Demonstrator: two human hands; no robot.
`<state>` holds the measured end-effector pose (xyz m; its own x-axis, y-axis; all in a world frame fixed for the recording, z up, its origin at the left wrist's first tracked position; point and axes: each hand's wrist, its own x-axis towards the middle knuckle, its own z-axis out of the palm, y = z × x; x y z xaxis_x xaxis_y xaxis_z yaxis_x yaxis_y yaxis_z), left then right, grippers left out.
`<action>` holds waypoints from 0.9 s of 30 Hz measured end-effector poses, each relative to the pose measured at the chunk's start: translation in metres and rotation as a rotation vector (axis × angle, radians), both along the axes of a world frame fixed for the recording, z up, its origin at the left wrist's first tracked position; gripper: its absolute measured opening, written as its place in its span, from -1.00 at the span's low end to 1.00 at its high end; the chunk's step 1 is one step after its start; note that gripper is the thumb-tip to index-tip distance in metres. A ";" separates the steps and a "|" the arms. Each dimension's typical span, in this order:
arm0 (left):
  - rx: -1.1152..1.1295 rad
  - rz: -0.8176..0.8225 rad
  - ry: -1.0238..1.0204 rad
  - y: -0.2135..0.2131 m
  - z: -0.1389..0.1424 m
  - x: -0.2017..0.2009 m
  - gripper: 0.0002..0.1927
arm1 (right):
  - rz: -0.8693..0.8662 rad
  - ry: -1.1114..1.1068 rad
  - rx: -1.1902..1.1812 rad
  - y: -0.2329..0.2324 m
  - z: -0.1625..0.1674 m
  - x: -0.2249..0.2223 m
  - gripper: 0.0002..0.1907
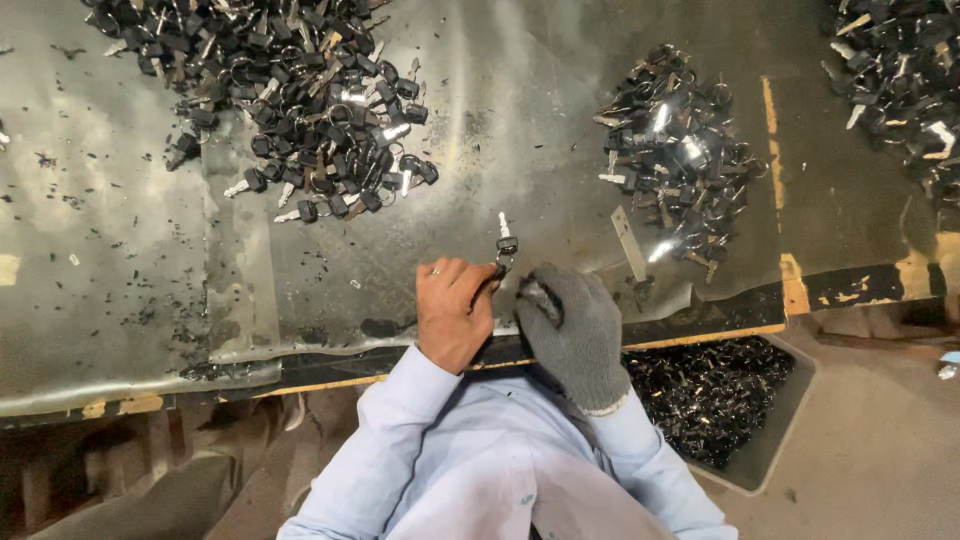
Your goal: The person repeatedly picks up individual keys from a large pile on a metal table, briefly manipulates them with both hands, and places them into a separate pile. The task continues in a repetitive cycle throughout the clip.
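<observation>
Work surface: a worn, scratched metal-clad bench (120, 250), strewn with small dark chips, most thickly near its front edge on the left.

Left hand (452, 312): bare, a ring on one finger, fingers curled shut. It pinches a key (505, 240) with a black head; the silver blade points away from the person, toward the back of the bench. The key is held just above the surface, close to the front edge, about midway along it. A small ring appears to hang under the key's head, though the view is too coarse to be sure.

Right hand (575, 325): in a grey knitted glove, closed, its fingertips brought in against the left hand's fingertips just below the key. Whether it grips any part of the key or something of its own cannot be told; the fingertips hide the contact.

Both forearms are in light blue sleeves.

Other items on the bench:
- A large heap of black-headed keys (300, 90) at the back left, spreading toward the middle.
- A smaller heap of keys (675, 150) right of centre, with several shiny blades showing.
- A third heap (900, 70) at the back right corner, cut off by the frame.
- A flat metal strip (628, 242) lying between the smaller heap and the gloved hand, apart from both.

Below the front edge on the right, a grey bin (775, 440) holds dark, glinting small parts.
</observation>
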<state>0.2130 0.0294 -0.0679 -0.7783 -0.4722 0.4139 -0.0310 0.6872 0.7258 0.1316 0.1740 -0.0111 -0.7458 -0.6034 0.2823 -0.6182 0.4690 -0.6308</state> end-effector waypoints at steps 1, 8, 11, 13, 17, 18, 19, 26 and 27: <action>-0.006 -0.007 0.006 0.000 0.000 0.000 -0.83 | 0.006 0.021 0.001 -0.005 -0.001 -0.005 -0.68; -0.026 -0.090 0.024 -0.009 -0.005 -0.004 -0.75 | 0.163 0.073 0.150 -0.028 0.008 -0.013 -0.73; -0.051 -0.019 0.007 -0.005 -0.003 -0.005 -0.76 | 0.174 0.027 0.208 -0.030 0.012 -0.018 -0.78; 0.144 0.032 -0.003 -0.002 -0.001 -0.005 -0.68 | 0.142 -0.075 0.081 -0.027 0.013 -0.021 -0.71; 0.022 0.050 0.043 -0.007 -0.002 -0.006 -0.81 | 0.143 -0.065 -0.040 -0.026 0.013 -0.026 -0.70; 0.026 0.007 0.031 -0.010 -0.003 -0.006 -0.80 | 0.163 -0.046 -0.030 -0.027 0.012 -0.025 -0.71; 0.026 -0.034 0.019 -0.013 -0.005 -0.006 -0.80 | 0.184 -0.026 -0.024 -0.028 0.012 -0.024 -0.73; 0.016 -0.066 0.028 -0.018 -0.005 -0.007 -0.69 | 0.250 0.167 0.203 -0.040 0.007 -0.017 -0.70; 0.010 -0.016 0.030 -0.019 -0.001 -0.005 -0.68 | 0.226 0.110 0.159 -0.037 0.005 -0.016 -0.65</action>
